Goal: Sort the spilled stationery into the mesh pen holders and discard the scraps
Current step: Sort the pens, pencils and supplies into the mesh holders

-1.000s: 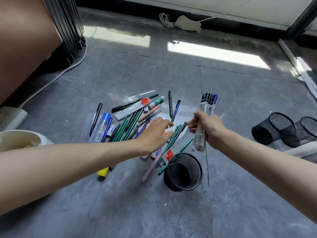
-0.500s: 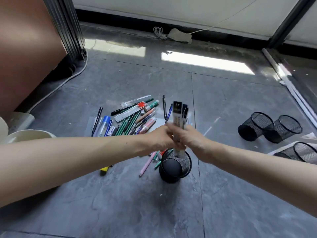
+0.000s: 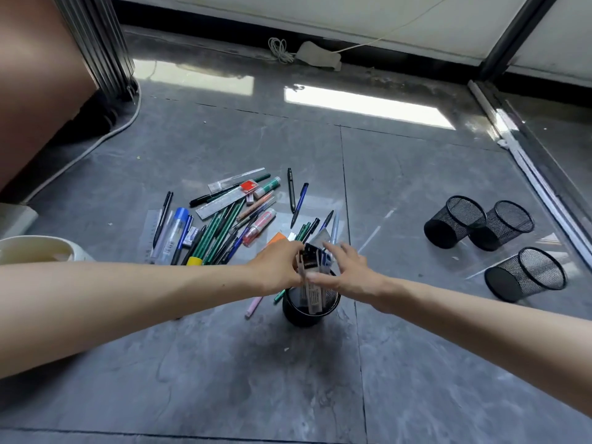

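Refill packets [image 3: 312,296] stand upright in the mesh pen holder [image 3: 298,317]. Just above it, the left hand [image 3: 277,267] pinches their tops; the right hand [image 3: 350,272] is spread, gripping nothing. Spilled pens [image 3: 224,229] lie beyond it, nearer the left.

I see a grey, shiny floor [image 3: 224,363] made of big tiles. A messy pile of pens and pencils [image 3: 221,229] lies on it, with clear rulers [image 3: 224,200] mixed in. A pink pencil [image 3: 253,307] lies just beside one black mesh cup [image 3: 307,315] that stands up. Three more mesh cups [image 3: 455,221] lie on their sides well off to my right, and two of them touch. A white bin [image 3: 38,248] sits at the left edge. A white cable [image 3: 105,136] runs along the floor far behind it.
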`<state>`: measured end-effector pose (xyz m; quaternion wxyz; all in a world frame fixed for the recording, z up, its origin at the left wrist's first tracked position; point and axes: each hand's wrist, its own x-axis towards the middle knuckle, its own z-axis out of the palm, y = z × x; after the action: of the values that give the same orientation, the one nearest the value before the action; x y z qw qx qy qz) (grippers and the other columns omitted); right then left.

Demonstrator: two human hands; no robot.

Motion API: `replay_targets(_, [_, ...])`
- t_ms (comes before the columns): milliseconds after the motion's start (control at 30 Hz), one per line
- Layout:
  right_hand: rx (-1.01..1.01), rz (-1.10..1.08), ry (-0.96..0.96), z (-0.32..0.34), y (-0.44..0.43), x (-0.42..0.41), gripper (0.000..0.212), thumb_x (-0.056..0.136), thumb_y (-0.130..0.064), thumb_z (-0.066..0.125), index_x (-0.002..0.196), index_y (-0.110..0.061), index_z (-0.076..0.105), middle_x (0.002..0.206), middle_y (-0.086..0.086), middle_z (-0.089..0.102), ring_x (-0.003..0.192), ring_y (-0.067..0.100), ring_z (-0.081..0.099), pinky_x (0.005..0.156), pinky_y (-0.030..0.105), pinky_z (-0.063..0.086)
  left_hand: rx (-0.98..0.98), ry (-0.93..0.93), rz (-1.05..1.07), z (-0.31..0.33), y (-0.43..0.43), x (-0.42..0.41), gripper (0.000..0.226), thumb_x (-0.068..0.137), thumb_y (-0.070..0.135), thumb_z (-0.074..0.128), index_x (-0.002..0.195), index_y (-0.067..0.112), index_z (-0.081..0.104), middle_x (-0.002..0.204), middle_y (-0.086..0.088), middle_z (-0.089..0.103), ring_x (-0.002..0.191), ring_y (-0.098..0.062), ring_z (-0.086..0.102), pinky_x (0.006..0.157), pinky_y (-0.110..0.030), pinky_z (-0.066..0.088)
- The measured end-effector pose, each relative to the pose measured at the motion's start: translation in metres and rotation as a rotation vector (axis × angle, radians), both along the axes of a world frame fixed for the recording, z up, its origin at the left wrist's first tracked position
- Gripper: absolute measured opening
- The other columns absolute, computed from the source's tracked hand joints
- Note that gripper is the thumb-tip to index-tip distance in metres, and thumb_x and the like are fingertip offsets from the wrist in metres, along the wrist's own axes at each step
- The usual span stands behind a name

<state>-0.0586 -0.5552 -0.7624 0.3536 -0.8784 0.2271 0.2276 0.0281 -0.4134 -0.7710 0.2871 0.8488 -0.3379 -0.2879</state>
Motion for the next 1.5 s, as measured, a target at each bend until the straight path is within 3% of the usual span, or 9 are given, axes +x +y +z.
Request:
replay_targets(67, [0.099,-0.081,-0.031,-0.001,-0.008,-0.001,0.088,0.081,-0.046,0.069,0.15,-0.028,0.018,0.152,0.01,0.024,0.136,0.027,0.03,0.111,0.044,0.029,0.038,-0.045,0.049,-0.005,0.001,0.0,0.026,0.078,0.019,0.068,0.095,0.02,0.048,0.09,0.0,0.049,0.084,-0.02,0.052,0.067,-0.033,0.045])
replay_targets(133, [0.203,-0.155,0.005,-0.003,-0.014,0.0,0.076,0.083,-0.031,0.071,0.145,-0.02,0.028,0.129,0.016,0.049,0.102,0.022,0.055,0.084,0.032,0.048,0.088,-0.05,0.102,-0.008,0.002,-0.001,0.038,0.08,0.017,0.068,0.109,0.013,0.044,0.09,0.001,0.047,0.078,-0.02,0.051,0.061,-0.031,0.04])
replay_targets(233, [0.218,-0.163,0.082,-0.001,-0.019,-0.002,0.044,0.091,-0.013,0.061,0.131,-0.01,0.044,0.078,0.011,0.059,0.053,0.015,0.055,0.045,0.022,0.04,0.192,0.073,0.153,-0.01,0.002,-0.002,0.057,0.084,0.021,0.066,0.129,0.007,0.035,0.108,-0.011,0.058,0.076,-0.022,0.056,0.062,-0.032,0.045])
replay_targets(333, [0.207,-0.157,0.039,-0.002,-0.017,-0.007,0.026,0.092,0.0,0.051,0.116,-0.003,0.059,0.06,0.009,0.055,0.045,0.014,0.049,0.042,0.022,0.037,0.25,0.253,0.084,-0.012,0.002,-0.003,0.031,0.093,0.012,0.053,0.121,0.0,0.053,0.103,-0.025,0.066,0.058,-0.019,0.059,0.044,-0.022,0.045])
replay_targets(600, [0.265,-0.22,-0.033,-0.009,-0.034,-0.028,0.024,0.092,-0.029,0.061,0.105,-0.009,0.061,0.07,0.01,0.056,0.05,0.013,0.051,0.043,0.021,0.043,0.101,0.285,0.025,-0.006,-0.014,-0.01,0.023,0.089,-0.003,0.042,0.106,0.007,0.055,0.078,-0.012,0.065,0.048,-0.012,0.059,0.048,-0.023,0.049])
replay_targets(867, [0.145,-0.511,-0.277,-0.016,-0.093,-0.03,0.021,0.095,-0.023,0.052,0.079,-0.011,0.061,0.059,0.003,0.05,0.05,0.015,0.049,0.044,0.023,0.042,0.004,0.309,0.196,-0.006,-0.095,-0.012,0.015,0.091,0.0,0.044,0.1,0.002,0.056,0.066,-0.01,0.058,0.047,-0.016,0.057,0.04,-0.02,0.044])
replay_targets(1133, [-0.288,-0.445,-0.311,-0.006,-0.172,-0.009,0.041,0.09,-0.015,0.048,0.049,-0.012,0.043,0.076,0.013,0.045,0.076,0.024,0.044,0.066,0.028,0.033,-0.116,0.243,0.406,-0.013,-0.171,0.018,0.016,0.087,-0.002,0.042,0.093,0.002,0.056,0.073,-0.015,0.058,0.052,-0.026,0.059,0.051,-0.029,0.048])
replay_targets(1267, [-0.427,-0.335,-0.128,-0.013,-0.206,0.0,0.029,0.091,-0.017,0.049,0.108,-0.005,0.069,0.151,0.014,0.02,0.139,0.027,0.014,0.11,0.036,0.023,-0.123,0.239,0.489,-0.025,-0.192,0.026,0.02,0.087,0.0,0.044,0.099,0.0,0.06,0.083,-0.018,0.062,0.055,-0.028,0.06,0.061,-0.038,0.056])
replay_targets(1500, [-0.544,-0.302,0.017,-0.036,-0.222,0.012,0.041,0.087,-0.022,0.052,0.123,-0.004,0.059,0.157,0.014,0.007,0.146,0.025,-0.003,0.116,0.042,-0.003,-0.184,0.28,0.526,-0.037,-0.21,0.029,0.021,0.091,0.005,0.046,0.107,0.002,0.058,0.09,-0.015,0.064,0.047,-0.015,0.057,0.05,-0.028,0.054])
